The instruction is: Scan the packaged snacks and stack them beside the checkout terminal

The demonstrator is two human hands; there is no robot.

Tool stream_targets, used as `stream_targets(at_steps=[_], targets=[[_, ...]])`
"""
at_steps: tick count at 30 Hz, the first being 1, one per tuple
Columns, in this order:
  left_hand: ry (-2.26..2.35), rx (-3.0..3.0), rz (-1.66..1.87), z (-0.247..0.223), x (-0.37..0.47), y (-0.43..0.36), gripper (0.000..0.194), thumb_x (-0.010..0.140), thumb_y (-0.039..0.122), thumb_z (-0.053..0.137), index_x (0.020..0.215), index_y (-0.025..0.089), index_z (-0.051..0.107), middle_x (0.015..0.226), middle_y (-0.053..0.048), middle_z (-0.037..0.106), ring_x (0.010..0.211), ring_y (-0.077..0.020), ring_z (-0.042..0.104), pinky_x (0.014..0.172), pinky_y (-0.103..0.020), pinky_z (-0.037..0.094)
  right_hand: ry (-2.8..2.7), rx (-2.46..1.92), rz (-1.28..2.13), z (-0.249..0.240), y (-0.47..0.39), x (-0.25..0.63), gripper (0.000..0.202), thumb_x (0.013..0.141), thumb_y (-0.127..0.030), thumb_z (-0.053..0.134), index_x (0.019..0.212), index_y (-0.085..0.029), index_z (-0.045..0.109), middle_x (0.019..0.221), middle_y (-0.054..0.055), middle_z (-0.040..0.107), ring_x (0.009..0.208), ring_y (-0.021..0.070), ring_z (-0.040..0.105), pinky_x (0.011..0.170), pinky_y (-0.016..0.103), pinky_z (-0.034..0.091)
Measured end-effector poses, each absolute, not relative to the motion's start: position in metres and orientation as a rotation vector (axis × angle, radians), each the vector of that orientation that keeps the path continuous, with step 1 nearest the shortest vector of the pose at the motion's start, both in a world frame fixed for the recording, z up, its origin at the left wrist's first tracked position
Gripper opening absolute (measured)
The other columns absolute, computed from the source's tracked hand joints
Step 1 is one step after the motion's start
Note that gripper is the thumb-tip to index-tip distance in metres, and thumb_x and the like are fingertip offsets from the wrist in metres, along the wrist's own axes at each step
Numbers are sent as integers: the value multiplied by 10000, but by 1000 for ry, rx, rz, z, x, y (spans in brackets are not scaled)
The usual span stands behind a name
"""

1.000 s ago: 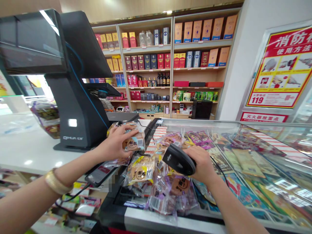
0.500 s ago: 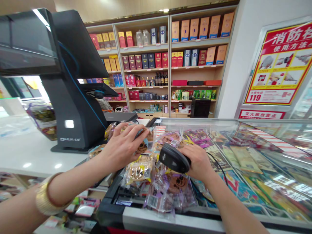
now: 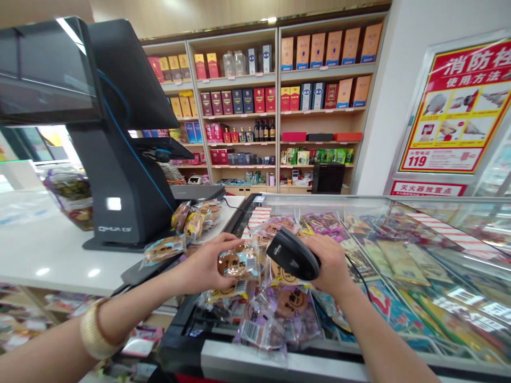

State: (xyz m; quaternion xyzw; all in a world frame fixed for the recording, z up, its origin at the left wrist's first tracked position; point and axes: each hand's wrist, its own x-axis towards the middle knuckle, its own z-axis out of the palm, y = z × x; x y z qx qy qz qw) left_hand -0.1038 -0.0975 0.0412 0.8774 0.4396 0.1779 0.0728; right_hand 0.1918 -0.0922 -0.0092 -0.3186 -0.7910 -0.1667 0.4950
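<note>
My left hand (image 3: pixel 207 266) has its thumb and fingers around a clear-wrapped round cookie packet (image 3: pixel 236 264) with a light blue print and a barcode. The black handheld scanner (image 3: pixel 290 254) is in my right hand (image 3: pixel 329 261), its head pointing left toward that packet. Beneath both hands lies a pile of wrapped cookies (image 3: pixel 293 300) with purple and yellow prints, on the near left end of the glass-topped freezer. Further packets (image 3: pixel 194 223) rest beside the black monitor stand, left of the freezer.
A large black monitor stand (image 3: pixel 120 186) rises from the white counter (image 3: pixel 59 260). The glass-topped freezer (image 3: pixel 399 205) with packaged goods stretches right. A cable runs from the scanner. Behind are shelves (image 3: pixel 239 114) of boxes and bottles; a red poster (image 3: pixel 459 106) hangs right.
My left hand has come down and closer to the scanner with the blue-printed packet, uncovering the packets beside the stand. The scanner has shifted slightly right.
</note>
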Motion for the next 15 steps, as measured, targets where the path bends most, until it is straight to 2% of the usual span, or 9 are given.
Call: stream_targets(at_steps=[2,5,8,10,12,15], targets=[[1306,2622,497,33,-104,-98,718,639,271,699,1340,237,547,1361,-94,537,1199,-261,567,1053,-368,431,-1922,-764,-412,-9,-92,192,128,810,-310,569,859,-203,620,700,39,636,657,175,560,612,302,349],[1273,2611,474,32,-112,-96,771,664,394,733,1384,246,499,1443,-112,493,1288,-293,504,1089,-433,396,-1928,-755,-417,-8,-93,192,117,809,-295,575,863,-200,617,692,33,631,652,170,558,605,298,345],[1356,2559,581,44,-132,-86,697,801,536,584,1413,225,459,1470,-104,478,1350,-284,442,1118,-454,356,-1920,-755,-415,-9,-92,193,105,812,-279,561,856,-200,614,678,31,618,651,173,557,606,298,347],[1489,2545,639,52,-152,-77,666,851,550,491,1417,201,453,1475,-99,474,1366,-271,421,1142,-445,317,-1917,-759,-409,-10,-91,194,105,810,-283,561,853,-202,613,681,33,619,657,176,561,611,298,353],[1591,2564,542,55,-174,-69,723,819,549,520,1435,182,430,1474,-105,475,1356,-275,434,1146,-432,306,-1920,-762,-405,-11,-91,194,107,809,-289,570,856,-204,613,685,30,623,655,175,563,610,296,353],[1697,2606,219,50,-196,-64,839,704,493,644,1454,205,402,1456,-105,498,1324,-290,471,1126,-418,329,-1926,-755,-410,-11,-91,194,111,810,-299,579,855,-204,613,683,27,621,648,172,564,603,294,348]])
